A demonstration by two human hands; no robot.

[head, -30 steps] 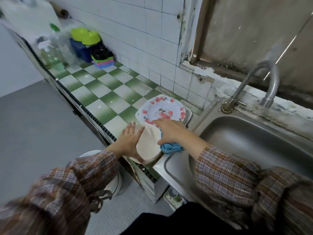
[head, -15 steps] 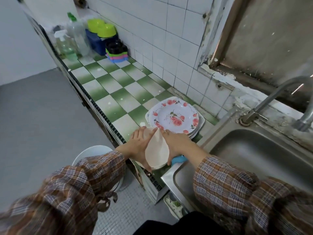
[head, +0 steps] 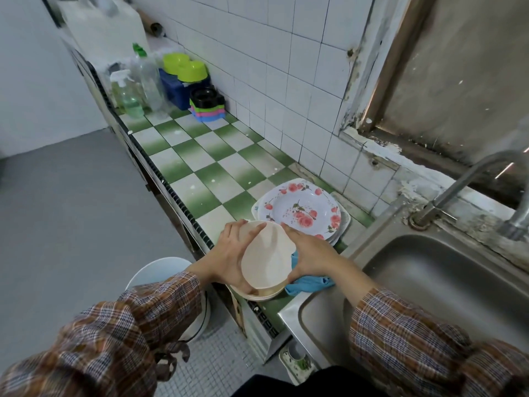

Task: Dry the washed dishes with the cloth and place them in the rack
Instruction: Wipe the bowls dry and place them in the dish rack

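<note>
1. The drying is just getting under way, I judge. The left hand [head: 229,253] is cupping the left rim of a cream plate [head: 267,259], fingers spread and curling round it. The right hand [head: 312,253] is gripping the right rim, fingertips hidden behind.
2. The plate is standing tilted at the near edge of the counter [head: 200,173], just left of the sink [head: 429,282].
3. The blue cloth [head: 310,282] is lying under the right hand; whether it is being pinched, I cannot tell.
4. Next, the right hand is needing to wipe the cloth over both faces. No rack is showing.
5. Counting:
   - one cloth
   - two cream dishes, with the second cream dish [head: 259,296] sitting beneath the held one
   - floral plates [head: 300,210] stacked just beyond, showing at least three rims
</note>
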